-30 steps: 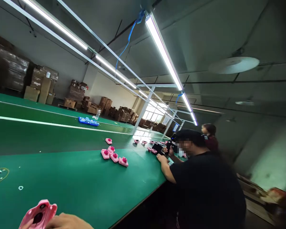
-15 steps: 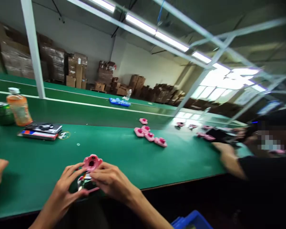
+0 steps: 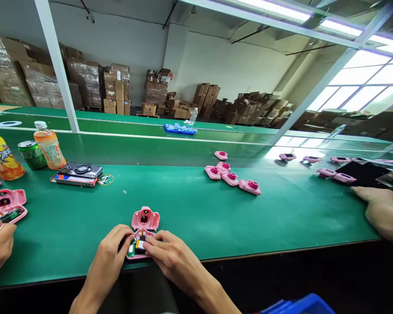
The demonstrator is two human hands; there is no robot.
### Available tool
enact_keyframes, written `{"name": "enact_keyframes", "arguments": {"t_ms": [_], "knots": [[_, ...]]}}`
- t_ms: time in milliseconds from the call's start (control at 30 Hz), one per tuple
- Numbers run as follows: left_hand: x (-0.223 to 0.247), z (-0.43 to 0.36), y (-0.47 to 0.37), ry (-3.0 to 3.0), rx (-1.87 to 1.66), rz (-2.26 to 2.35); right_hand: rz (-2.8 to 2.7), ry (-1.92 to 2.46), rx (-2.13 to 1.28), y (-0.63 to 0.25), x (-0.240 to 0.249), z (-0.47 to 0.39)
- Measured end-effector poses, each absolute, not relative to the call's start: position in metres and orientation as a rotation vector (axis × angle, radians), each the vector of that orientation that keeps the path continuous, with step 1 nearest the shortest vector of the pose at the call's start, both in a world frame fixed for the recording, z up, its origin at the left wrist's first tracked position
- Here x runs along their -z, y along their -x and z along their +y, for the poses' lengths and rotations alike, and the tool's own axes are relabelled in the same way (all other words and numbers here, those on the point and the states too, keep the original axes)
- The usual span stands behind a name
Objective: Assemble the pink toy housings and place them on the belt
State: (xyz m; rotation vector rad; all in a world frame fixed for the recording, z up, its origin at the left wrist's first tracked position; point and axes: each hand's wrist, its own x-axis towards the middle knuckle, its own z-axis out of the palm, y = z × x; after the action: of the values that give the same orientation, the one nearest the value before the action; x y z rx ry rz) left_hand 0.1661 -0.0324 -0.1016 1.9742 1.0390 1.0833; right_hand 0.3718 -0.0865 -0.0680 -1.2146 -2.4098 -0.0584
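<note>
Fingers of both hands are meeting on an opened pink plastic toy-camera shell lying at the near edge of the green worktop. The left hand is pinching its left side while the right hand is pressing fingertips on the exposed green circuit board, apparently steadying the half so the parts stay put. The matching pink front half is lying just beyond, hinged open and face up. Far right, a cluster of finished pink cameras is sitting well apart. At the left, a flat black device on a box is resting near an orange drink bottle.
</note>
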Motion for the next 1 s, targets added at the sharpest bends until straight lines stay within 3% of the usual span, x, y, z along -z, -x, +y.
{"name": "enact_keyframes", "arguments": {"t_ms": [333,567,667,767,1000], "knots": [[0.116,-0.037,-0.157,-2.223,-1.023,0.916,-2.553,1.269,0.204,-0.370,0.059,-0.087],[0.117,-0.043,-0.149,-2.401,-0.921,0.953,-2.151,1.071,0.301,-0.369,0.103,-0.096],[0.116,-0.042,-0.150,-2.427,-0.942,0.951,-1.946,1.371,0.097,-0.378,0.086,-0.085],[0.115,-0.041,-0.151,-2.443,-0.933,0.957,-1.844,1.698,-0.081,-0.385,0.038,-0.042],[0.111,-0.036,-0.152,-2.435,-0.959,0.997,-2.195,2.059,-0.856,-0.342,-0.030,0.085]]}}
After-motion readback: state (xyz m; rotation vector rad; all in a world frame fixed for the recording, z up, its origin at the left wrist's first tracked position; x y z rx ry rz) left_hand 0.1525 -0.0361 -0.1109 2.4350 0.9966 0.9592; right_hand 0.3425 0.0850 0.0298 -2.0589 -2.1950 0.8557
